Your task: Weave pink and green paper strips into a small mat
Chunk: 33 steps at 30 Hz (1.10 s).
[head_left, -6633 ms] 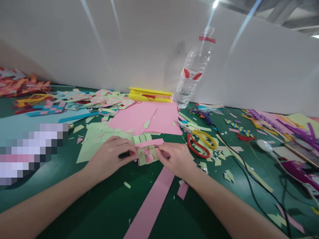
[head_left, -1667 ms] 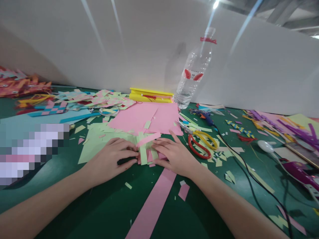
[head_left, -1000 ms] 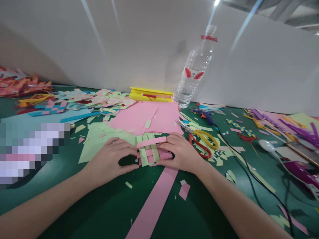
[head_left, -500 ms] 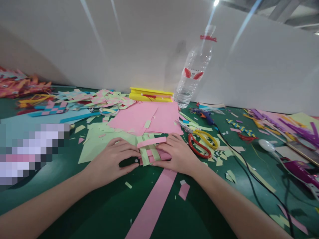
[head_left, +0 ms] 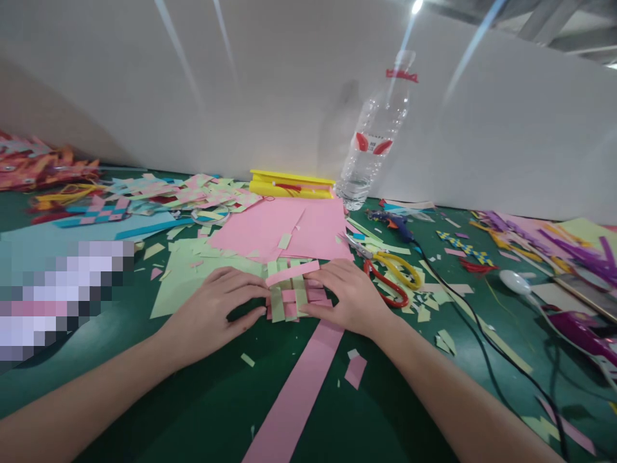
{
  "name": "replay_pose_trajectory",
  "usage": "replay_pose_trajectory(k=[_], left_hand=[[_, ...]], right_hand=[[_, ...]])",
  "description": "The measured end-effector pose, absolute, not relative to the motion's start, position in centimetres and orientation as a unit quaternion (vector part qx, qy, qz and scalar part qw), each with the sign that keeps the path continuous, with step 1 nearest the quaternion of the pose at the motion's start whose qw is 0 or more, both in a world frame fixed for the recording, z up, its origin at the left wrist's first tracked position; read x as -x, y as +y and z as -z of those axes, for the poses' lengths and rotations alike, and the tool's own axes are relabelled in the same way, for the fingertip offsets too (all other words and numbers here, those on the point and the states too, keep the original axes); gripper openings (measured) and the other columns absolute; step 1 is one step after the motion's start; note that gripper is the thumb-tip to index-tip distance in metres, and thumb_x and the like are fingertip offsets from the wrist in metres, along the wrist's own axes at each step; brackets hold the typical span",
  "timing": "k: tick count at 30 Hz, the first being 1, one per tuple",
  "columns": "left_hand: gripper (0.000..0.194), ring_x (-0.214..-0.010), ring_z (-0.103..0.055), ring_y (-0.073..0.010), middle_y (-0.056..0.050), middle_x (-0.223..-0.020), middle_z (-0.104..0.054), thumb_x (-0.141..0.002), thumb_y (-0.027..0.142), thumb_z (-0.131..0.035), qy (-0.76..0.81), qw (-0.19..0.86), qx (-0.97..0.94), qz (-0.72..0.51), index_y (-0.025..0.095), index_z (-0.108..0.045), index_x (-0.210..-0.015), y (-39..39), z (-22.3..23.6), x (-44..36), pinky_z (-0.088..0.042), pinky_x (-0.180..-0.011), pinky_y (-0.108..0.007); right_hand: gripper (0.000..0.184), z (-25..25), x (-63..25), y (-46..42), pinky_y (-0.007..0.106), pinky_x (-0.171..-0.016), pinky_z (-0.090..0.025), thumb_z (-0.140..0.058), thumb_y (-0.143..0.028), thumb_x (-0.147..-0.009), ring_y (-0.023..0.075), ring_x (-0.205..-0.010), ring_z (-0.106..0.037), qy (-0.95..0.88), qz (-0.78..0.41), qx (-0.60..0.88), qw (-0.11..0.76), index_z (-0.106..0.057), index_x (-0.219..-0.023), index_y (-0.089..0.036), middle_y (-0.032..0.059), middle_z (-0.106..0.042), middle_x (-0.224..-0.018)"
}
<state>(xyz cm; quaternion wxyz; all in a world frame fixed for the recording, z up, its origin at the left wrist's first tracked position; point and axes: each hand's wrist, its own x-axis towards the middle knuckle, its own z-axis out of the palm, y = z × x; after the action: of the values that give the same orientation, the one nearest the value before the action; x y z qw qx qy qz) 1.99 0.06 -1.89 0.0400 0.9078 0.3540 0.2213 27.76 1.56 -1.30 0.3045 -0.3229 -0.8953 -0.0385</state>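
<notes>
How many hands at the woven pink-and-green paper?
2: the left hand at the left edge of the woven paper, the right hand at its right. No others visible.

The left hand (head_left: 219, 308) touches one edge of a pink and green paper weave (head_left: 289, 296), the right hand (head_left: 349, 296) the other, with scissors (head_left: 383, 258) just beyond

A grey wall (head_left: 216, 96) stands behind a green table (head_left: 193, 411) under bright light (head_left: 417, 6).
</notes>
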Motion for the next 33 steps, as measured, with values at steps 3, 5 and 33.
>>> replay_pose_trajectory(k=[3, 5, 33], left_hand=[[0.023, -0.104, -0.058, -0.0203, -0.005, -0.112, -0.065, -0.094, 0.023, -0.045, 0.312, 0.050, -0.922, -0.224, 0.025, -0.061, -0.111, -0.15, 1.86, -2.26, -0.042, -0.093, -0.038], [0.024, -0.108, -0.057, -0.0206, -0.005, -0.118, -0.063, -0.094, 0.021, -0.046, 0.290, 0.054, -0.932, -0.212, 0.026, -0.060, -0.113, -0.23, 1.89, -2.36, -0.042, -0.094, -0.038], [0.022, -0.095, -0.059, -0.0189, -0.004, -0.102, -0.067, -0.096, 0.020, -0.042, 0.282, 0.044, -0.936, -0.207, 0.022, -0.063, -0.091, -0.39, 1.64, -2.44, -0.043, -0.086, -0.036]], right_hand=[[0.042, 1.22, -27.87, 1.75, 0.034, -0.084, -0.046, -0.057, -0.051, -0.087, 0.0208, -0.092, -0.061, -0.920, 0.018, 0.280, 0.273, -0.064, -0.108, -0.016, 0.0084, -0.070, -0.099], [0.045, 1.23, -27.85, 1.79, 0.036, -0.093, -0.043, -0.058, -0.050, -0.086, 0.0211, -0.101, -0.059, -0.934, 0.000, 0.264, 0.242, -0.060, -0.117, -0.017, 0.0074, -0.068, -0.112], [0.022, 1.25, -27.10, 1.26, 0.032, -0.071, -0.048, -0.058, -0.027, -0.087, 0.0155, -0.066, -0.061, -0.854, 0.008, 0.315, 0.414, -0.053, -0.067, -0.021, 0.0021, -0.068, -0.068]])
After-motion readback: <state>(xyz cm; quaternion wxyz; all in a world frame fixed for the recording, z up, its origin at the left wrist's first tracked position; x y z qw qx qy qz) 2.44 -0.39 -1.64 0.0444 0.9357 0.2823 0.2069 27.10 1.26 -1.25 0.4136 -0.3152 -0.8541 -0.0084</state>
